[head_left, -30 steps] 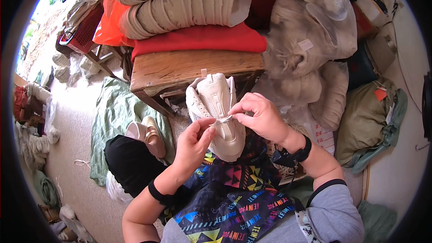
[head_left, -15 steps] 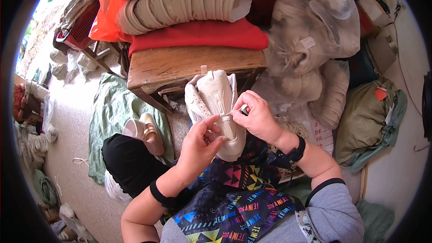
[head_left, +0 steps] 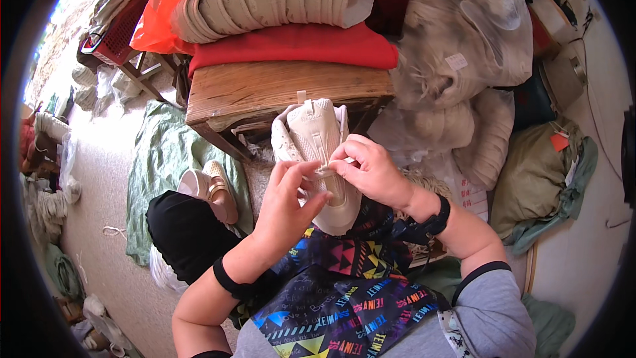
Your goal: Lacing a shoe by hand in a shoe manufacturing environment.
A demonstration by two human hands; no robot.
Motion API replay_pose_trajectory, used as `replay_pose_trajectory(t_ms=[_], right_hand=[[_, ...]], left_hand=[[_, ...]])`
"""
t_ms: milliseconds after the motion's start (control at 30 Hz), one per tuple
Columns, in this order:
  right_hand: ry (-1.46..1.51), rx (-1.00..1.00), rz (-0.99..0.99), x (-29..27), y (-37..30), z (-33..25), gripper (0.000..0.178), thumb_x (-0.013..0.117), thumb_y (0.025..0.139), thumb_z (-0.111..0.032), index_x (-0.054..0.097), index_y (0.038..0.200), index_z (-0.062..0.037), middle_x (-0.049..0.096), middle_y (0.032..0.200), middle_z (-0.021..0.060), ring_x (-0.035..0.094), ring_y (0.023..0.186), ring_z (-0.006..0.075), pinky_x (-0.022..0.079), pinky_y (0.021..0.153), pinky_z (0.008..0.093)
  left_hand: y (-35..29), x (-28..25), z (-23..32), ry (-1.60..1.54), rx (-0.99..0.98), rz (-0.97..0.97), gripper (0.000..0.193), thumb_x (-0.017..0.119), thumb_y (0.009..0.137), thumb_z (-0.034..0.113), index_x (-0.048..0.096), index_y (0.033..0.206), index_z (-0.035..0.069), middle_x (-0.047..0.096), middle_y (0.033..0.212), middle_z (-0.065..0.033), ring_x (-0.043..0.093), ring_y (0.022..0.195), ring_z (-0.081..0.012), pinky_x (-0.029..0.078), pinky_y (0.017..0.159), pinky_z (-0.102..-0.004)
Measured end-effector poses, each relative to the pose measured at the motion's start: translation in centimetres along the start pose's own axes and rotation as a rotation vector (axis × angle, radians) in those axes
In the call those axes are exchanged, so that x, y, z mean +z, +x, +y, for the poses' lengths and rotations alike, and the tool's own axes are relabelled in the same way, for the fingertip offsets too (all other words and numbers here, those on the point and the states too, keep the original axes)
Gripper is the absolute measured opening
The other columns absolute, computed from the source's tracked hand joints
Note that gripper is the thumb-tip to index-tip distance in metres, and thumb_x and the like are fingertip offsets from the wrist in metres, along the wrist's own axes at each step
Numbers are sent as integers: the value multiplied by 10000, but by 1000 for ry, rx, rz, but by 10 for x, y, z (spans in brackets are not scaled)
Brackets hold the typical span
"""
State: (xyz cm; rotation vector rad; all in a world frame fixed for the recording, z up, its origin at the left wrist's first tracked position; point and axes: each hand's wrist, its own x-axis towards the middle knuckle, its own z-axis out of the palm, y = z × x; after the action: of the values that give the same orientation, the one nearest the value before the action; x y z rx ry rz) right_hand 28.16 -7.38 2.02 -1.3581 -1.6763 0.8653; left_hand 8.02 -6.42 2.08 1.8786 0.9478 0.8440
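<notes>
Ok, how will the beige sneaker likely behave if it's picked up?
The beige sneaker will probably flex around its opening, where the sides spread open beside the tongue. The toe may hold its shape better, looking smooth and rounded. It might be light for its size, given the mesh-like texture on the tongue.

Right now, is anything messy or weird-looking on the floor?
Yes: a thin, looped white string lies loose on the pale, speckled floor, near a crumpled green sheet. It looks odd lying by itself, perhaps dropped.
</notes>
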Motion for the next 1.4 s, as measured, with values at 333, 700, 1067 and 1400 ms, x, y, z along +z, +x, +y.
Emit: replay_pose_trajectory(t_ms=[333,700,1067,1400], right_hand=[[-6,16,-28,-5,3,-4,94,644,875,-95,627,876,-3,593,855,116,615,749,217,490,678,327],[26,41,2,-1,-2,-2,92,651,859,-88,615,885,-7,579,915,115,655,799,225,545,719,313],[-5,69,-22,2,0,-5,108,655,879,-101,623,900,-1,593,841,61,580,759,136,482,677,281],[100,301,-95,-30,-18,8,109,665,871,-106,611,910,-19,580,814,37,565,764,113,477,690,264]], left_hand=[[21,14,-9,410,255,115,203,613,840,24,540,1029,30,570,899,-148,582,837,-335,489,737,-404],[19,2,-11,465,265,150,196,661,808,101,566,971,50,532,887,-129,577,831,-320,491,716,-403],[21,3,-18,761,358,80,103,551,859,141,543,865,39,509,880,-129,548,848,-284,477,715,-376],[-14,-177,-78,1427,-135,532,57,524,901,83,534,948,51,564,940,-137,579,827,-316,473,720,-419]])
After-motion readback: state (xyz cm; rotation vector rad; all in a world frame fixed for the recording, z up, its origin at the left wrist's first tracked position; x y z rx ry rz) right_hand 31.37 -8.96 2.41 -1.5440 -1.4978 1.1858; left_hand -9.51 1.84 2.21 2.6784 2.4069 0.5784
